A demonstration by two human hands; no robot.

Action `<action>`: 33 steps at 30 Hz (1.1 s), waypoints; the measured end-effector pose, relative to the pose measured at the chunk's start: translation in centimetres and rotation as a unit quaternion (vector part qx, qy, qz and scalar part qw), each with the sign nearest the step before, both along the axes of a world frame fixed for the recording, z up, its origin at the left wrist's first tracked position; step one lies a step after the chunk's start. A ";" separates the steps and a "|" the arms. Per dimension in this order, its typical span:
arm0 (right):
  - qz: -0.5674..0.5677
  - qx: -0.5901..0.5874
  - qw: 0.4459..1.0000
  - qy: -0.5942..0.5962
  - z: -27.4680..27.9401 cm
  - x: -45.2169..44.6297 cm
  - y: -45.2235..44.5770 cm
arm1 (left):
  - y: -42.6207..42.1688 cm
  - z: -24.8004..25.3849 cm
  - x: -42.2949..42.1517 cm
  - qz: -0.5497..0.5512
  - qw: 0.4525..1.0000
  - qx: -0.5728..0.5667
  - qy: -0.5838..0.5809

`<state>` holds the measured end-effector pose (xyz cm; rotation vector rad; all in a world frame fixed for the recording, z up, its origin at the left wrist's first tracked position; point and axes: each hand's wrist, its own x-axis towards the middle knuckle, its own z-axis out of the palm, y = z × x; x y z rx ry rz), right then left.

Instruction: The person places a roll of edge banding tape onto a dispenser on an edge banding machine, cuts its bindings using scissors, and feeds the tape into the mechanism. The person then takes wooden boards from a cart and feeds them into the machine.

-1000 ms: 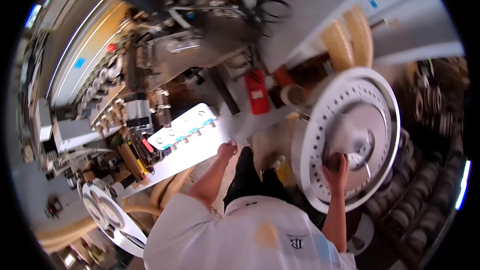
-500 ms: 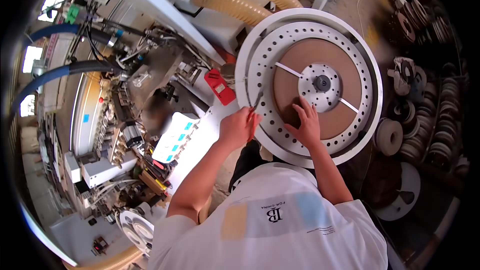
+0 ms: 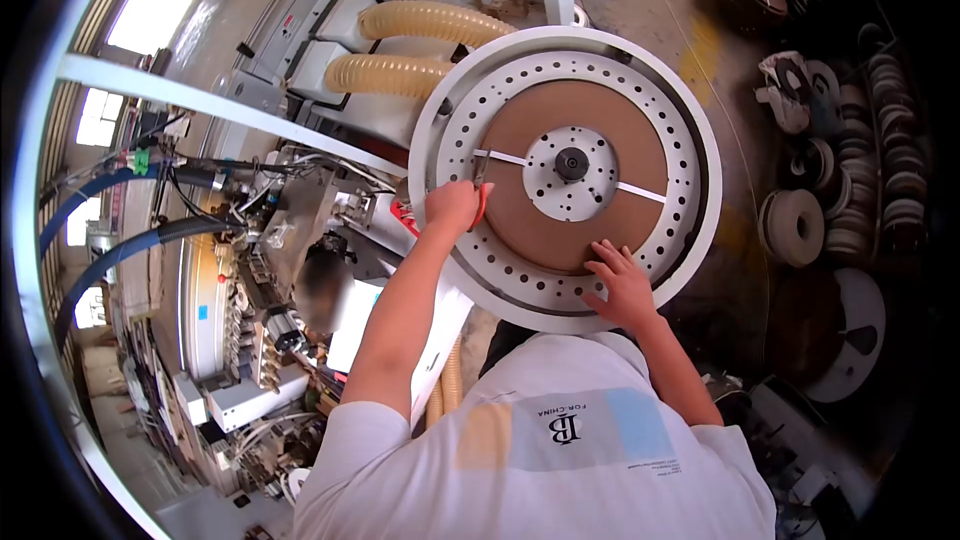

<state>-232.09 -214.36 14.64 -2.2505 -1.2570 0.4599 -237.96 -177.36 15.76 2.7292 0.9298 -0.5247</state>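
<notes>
A brown coil of edge banding (image 3: 630,125) lies flat on a white perforated disc (image 3: 455,140) with a raised round rim. Two white strips cross the coil, a left strip (image 3: 508,158) and a right strip (image 3: 640,192). My left hand (image 3: 453,206) is closed round red-handled scissors (image 3: 482,172). Their blades point away from me and meet the outer end of the left strip; whether they cut into it I cannot tell. My right hand (image 3: 624,288) has its fingers spread, with the tips on the coil's near edge and the palm over the disc.
At the disc's middle is a hub plate with a black knob (image 3: 571,164). Ribbed yellow hoses (image 3: 390,74) run behind it. Machinery and a white frame bar (image 3: 230,110) stand to the left. Stacked rolls (image 3: 795,227) line the floor at right.
My left hand has carried the scissors from the disc's rim onto the left strip. My right hand has slid from near the hub to the coil's near edge. The view has shifted.
</notes>
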 end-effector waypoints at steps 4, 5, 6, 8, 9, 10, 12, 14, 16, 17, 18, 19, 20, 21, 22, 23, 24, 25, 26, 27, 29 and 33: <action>0.013 0.012 1.000 -0.014 -0.6 -0.8 -0.2 | -4.5 3.3 -0.6 -0.040 0.999 -0.001 -0.012; 0.026 0.014 0.999 -0.018 -0.9 -0.9 -0.3 | -6.3 3.8 -0.5 -0.062 0.998 -0.005 -0.011; 0.038 0.010 0.999 -0.010 -1.1 -1.1 -0.4 | -8.4 3.9 -0.5 -0.103 0.995 -0.011 -0.006; 0.069 0.004 0.998 0.001 -1.2 -0.9 -0.3 | -12.6 3.4 0.3 -0.181 0.983 -0.021 -0.002; 0.082 0.014 0.996 -0.009 -1.0 -0.8 -0.5 | -13.9 2.8 0.9 -0.199 0.979 -0.031 0.014; 0.077 0.024 0.997 0.021 -1.2 -0.9 -0.7 | -15.1 1.9 1.6 -0.220 0.974 -0.042 0.028; 0.072 0.044 0.993 0.080 -2.0 -0.9 -1.1 | -17.1 0.3 3.0 -0.246 0.968 -0.044 0.029; 0.059 0.047 0.995 0.066 -0.5 -0.3 -1.9 | -17.9 -0.5 5.1 -0.253 0.967 -0.026 0.002; 0.026 0.014 0.994 0.101 0.2 0.5 -2.7 | -18.5 0.1 7.5 -0.260 0.965 -0.015 0.033; -0.024 0.035 0.996 0.080 0.2 1.0 -2.9 | -18.7 0.5 8.1 -0.263 0.964 -0.009 0.049; -0.074 0.056 0.994 0.059 0.2 1.7 -3.0 | -18.6 0.3 8.0 -0.262 0.965 -0.017 0.028; -0.124 0.077 0.989 0.038 0.2 2.5 -3.1 | -18.3 -0.2 7.6 -0.260 0.965 -0.026 0.008; -0.172 0.090 0.981 -0.008 -0.1 3.6 -2.9 | -18.0 -0.2 7.2 -0.260 0.965 -0.034 -0.011; -0.220 0.103 0.969 -0.052 -0.6 4.7 -2.6 | -17.9 -0.1 6.6 -0.251 0.966 -0.050 -0.017; -0.265 0.114 0.953 -0.096 -1.2 5.5 -2.4 | -18.0 0.4 5.6 -0.242 0.968 -0.067 -0.022; -0.264 0.103 0.953 -0.110 -1.4 6.4 -2.2 | -18.1 1.0 4.8 -0.233 0.968 -0.084 -0.029; -0.262 0.093 0.952 -0.125 -1.7 7.2 -2.1 | -18.1 1.6 3.9 -0.196 0.973 -0.120 -0.034; -0.257 0.083 0.953 -0.139 -1.8 7.7 -2.0 | -18.1 2.2 2.8 -0.156 0.974 -0.156 -0.040; -0.244 0.051 0.964 -0.096 -2.1 8.0 -2.2 | -17.8 2.7 1.5 -0.114 0.974 -0.191 -0.047; -0.229 0.019 0.972 -0.054 -2.4 8.6 -2.5 | -17.2 1.9 -0.3 -0.068 0.964 -0.245 -0.076; -0.284 0.005 0.955 0.083 -2.5 9.3 -2.7 | -16.2 0.2 -4.3 0.036 0.931 -0.342 -0.122; -0.491 0.383 0.697 0.355 -0.1 12.5 -5.6 | -16.3 2.8 -10.5 0.250 0.844 -0.443 -0.171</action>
